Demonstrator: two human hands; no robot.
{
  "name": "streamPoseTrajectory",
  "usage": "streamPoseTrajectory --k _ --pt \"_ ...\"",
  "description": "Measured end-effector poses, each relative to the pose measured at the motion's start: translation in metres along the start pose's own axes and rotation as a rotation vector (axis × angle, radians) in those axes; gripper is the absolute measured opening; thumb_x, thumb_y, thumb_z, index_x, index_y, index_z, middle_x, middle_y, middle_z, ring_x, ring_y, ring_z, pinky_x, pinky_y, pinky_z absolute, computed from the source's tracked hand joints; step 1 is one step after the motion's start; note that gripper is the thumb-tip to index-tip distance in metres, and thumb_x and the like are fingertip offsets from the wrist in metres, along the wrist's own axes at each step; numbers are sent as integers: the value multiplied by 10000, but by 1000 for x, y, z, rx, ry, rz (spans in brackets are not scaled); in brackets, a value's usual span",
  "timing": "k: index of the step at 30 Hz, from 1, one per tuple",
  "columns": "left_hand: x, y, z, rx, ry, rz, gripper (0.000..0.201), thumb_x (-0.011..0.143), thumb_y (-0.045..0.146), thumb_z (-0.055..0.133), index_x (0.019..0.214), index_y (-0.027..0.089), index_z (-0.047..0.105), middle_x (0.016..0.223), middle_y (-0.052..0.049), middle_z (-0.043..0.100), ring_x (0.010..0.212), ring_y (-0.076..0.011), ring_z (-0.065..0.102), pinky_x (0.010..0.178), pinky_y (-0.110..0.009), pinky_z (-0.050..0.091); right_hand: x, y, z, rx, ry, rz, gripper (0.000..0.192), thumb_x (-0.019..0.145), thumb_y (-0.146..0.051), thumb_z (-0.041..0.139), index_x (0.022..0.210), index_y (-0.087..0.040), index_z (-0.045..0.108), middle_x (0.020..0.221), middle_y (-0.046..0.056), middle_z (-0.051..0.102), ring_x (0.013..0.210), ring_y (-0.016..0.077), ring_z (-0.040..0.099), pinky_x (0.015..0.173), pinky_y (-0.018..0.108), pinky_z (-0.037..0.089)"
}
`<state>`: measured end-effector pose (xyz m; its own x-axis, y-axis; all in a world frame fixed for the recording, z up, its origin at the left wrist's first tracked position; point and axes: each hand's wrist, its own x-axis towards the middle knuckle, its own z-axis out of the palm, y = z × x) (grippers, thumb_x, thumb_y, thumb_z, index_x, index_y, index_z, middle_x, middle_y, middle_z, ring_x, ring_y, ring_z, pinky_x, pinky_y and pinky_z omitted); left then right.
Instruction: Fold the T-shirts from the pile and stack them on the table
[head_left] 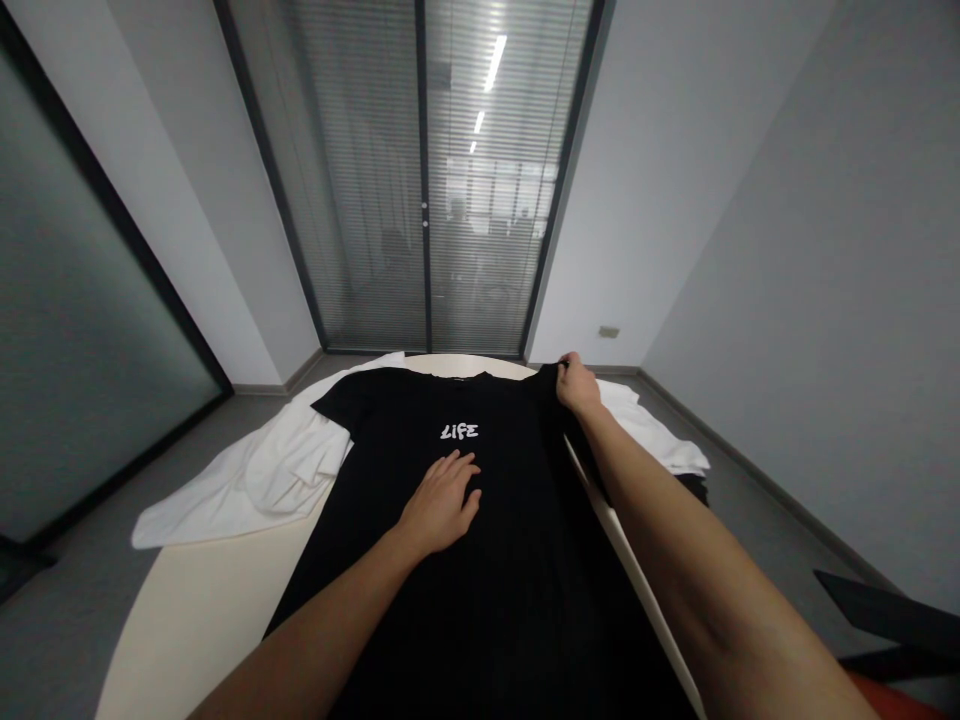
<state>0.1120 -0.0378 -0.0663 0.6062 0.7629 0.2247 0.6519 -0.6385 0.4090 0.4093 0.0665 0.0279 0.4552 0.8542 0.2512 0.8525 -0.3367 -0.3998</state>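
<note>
A black T-shirt (480,580) with white lettering on its chest lies spread front side up, its collar toward the far edge of the table. My left hand (442,500) rests flat on the chest just below the lettering, fingers outstretched. At the far right, my right hand (577,384) pinches the shirt's right-side sleeve near the shoulder. The other sleeve lies spread out at the left. My right forearm passes over part of the shirt's right side.
White cloth (277,465) lies bunched on the left of the pale round table (217,590). More white cloth (652,430) is at the right, with something black under it. A black chair part (885,610) stands at lower right. Glass panels with blinds (360,200) stand beyond.
</note>
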Motion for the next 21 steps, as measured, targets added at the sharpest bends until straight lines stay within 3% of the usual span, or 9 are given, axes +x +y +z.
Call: streamPoseTrajectory --k 7,15,19,21 --pt "0 2 -1 7 3 5 373 989 336 464 1313 190 577 1518 -90 496 1470 -273 359 1220 -512 288 1 -4 10 48 -32 -20 379 1022 -266 323 1353 -118 435 1135 190 685 1007 267 656 872 338 465" --pt "1 -1 1 2 3 4 380 993 348 460 1325 202 575 1521 -81 494 1468 -271 362 1221 -507 285 -8 -1 8 -191 -93 -144 424 963 -118 374 1316 -221 585 1204 147 666 1086 261 653 894 339 485" --pt "1 0 1 -3 2 5 377 993 346 466 1323 199 573 1518 -87 497 1468 -269 361 1224 -505 279 -10 -5 9 -251 -109 -123 365 952 -193 483 1288 -141 619 1279 211 600 1102 320 649 899 396 515" --pt "1 0 1 -3 6 8 373 992 343 466 1318 198 574 1515 -86 500 1467 -270 363 1222 -505 284 -12 -9 12 -287 -122 -132 450 915 -197 571 1354 -99 561 1335 246 547 1106 349 643 894 427 530"
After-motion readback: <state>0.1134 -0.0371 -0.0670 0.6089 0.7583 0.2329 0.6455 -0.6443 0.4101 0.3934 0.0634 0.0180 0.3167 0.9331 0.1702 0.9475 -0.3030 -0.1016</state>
